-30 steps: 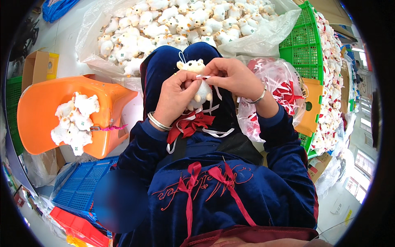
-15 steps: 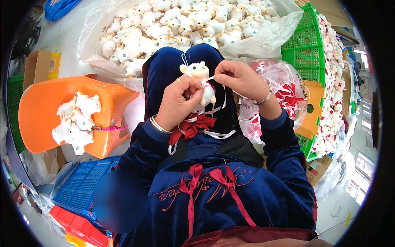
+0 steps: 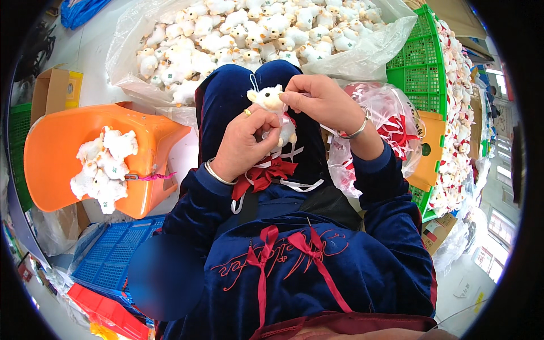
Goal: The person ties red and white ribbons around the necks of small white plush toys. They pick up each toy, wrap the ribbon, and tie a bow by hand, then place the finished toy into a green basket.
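A small plush toy (image 3: 273,100), white with a cream head and a pale loop of cord on top, is held above the person's lap, its face turned away to the right. The left hand (image 3: 247,139) is on the toy's left side, its fingers curled shut on the body. The right hand (image 3: 323,102) is at the right of the toy's head, thumb and forefinger drawn in beside the muzzle; whether they pinch anything there cannot be told. A bit of red shows at the toy's neck, partly hidden.

Just below the toy, on the lap, lies a bunch of red fabric pieces (image 3: 266,171) with white ribbons (image 3: 302,186) trailing from it. To the right of the toy, past the right hand, a clear bag (image 3: 374,96) holds more red and white pieces. Beyond the toy, a large plastic sheet (image 3: 126,65) is heaped with similar white toys (image 3: 226,42). Well to the toy's left, an orange chair (image 3: 51,164) carries a cluster of white toys (image 3: 105,170). Farther right of the toy stands a green crate (image 3: 416,65); a blue crate (image 3: 116,243) is at its lower left.
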{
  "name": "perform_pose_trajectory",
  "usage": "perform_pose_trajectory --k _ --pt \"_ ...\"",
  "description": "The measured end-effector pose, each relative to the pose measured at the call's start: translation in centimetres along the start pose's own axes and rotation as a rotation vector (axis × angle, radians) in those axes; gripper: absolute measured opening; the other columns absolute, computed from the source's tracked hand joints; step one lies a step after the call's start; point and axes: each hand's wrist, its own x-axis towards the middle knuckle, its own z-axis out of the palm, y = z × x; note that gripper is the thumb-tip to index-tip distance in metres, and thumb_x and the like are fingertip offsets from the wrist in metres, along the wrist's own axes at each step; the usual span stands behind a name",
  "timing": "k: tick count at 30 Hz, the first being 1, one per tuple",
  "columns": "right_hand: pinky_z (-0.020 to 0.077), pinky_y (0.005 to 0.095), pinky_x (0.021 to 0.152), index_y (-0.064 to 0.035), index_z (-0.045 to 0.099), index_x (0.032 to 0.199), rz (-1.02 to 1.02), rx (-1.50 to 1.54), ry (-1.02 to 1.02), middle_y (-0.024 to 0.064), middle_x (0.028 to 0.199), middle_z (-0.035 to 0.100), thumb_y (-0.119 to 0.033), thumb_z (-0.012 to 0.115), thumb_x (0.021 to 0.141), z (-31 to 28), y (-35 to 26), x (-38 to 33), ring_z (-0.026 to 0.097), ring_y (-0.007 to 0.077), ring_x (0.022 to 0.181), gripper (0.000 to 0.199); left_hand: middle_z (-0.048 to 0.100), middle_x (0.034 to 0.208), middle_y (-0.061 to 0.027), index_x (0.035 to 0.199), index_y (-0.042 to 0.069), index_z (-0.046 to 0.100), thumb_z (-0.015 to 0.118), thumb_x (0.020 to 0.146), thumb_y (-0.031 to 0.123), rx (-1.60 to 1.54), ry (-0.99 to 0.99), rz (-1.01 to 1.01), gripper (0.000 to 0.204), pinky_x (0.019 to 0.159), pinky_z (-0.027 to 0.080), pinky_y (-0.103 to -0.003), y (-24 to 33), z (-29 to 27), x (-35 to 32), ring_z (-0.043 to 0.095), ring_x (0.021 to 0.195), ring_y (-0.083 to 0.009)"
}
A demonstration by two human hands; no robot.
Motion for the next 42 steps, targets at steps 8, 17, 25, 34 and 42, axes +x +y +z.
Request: perform_pose_trajectory --k 8,17,25,34,42 --pt "0.0510 0.0366 0.063 0.0019 0.064 0.093 -0.058 -0.152 0.205 0.0141 0.073 0.068 -0.020 0.068 0.092 0.1 -0.9 0.6 0.066 0.0237 0.068 0.022 0.054 0.082 -0.0022 0.090 0.004 0.063 0.073 0.086 0.003 -0.005 0.008 -0.005 0.011 0.057 0.042 -0.026 -0.3 0.1 -0.1 0.052 0.063 -0.0107" --pt "0.0508 0.0405 0.090 -0.0020 0.066 0.096 -0.554 -0.436 0.527 0.0143 0.099 0.067 -0.008 0.074 0.085 -1.2 -1.0 -1.8 0.064 0.0339 0.101 0.015 0.055 0.081 -0.0022 0.090 0.004 0.064 0.073 0.085 0.003 -0.003 0.017 -0.008 0.011 0.057 0.043 -0.025 -0.2 0.0 0.0 0.053 0.063 -0.0101" --pt "0.0513 0.0372 0.072 -0.0032 0.066 0.095 -0.350 -0.248 0.184 0.0099 0.087 0.063 -0.017 0.079 0.086 2.7 0.3 -3.4 0.064 0.0289 0.082 0.021 0.057 0.082 -0.0019 0.097 0.003 0.069 0.074 0.088 0.004 -0.065 0.024 -0.061 0.011 0.058 0.044 -0.025 -0.5 0.2 -0.2 0.054 0.063 -0.0094" --pt "0.0501 0.0288 0.068 0.0008 0.070 0.095 -0.210 0.096 0.218 0.0051 0.082 0.064 -0.010 0.072 0.094 3.6 1.8 -3.1 0.061 0.0135 0.075 0.011 0.062 0.081 -0.0026 0.109 0.002 0.073 0.073 0.092 0.005 -0.124 0.067 -0.170 0.018 0.063 0.046 -0.024 0.1 0.4 0.2 0.057 0.069 -0.0090" --pt "0.0483 0.0241 0.066 0.0024 0.072 0.101 -0.061 0.254 0.239 0.0005 0.086 0.068 -0.017 0.069 0.099 4.4 2.0 -3.6 0.058 0.0058 0.076 0.020 0.068 0.086 -0.0079 0.108 0.001 0.076 0.072 0.093 0.006 -0.090 0.109 -0.054 0.017 0.068 0.050 -0.027 -0.1 0.8 0.6 0.064 0.074 -0.0152"
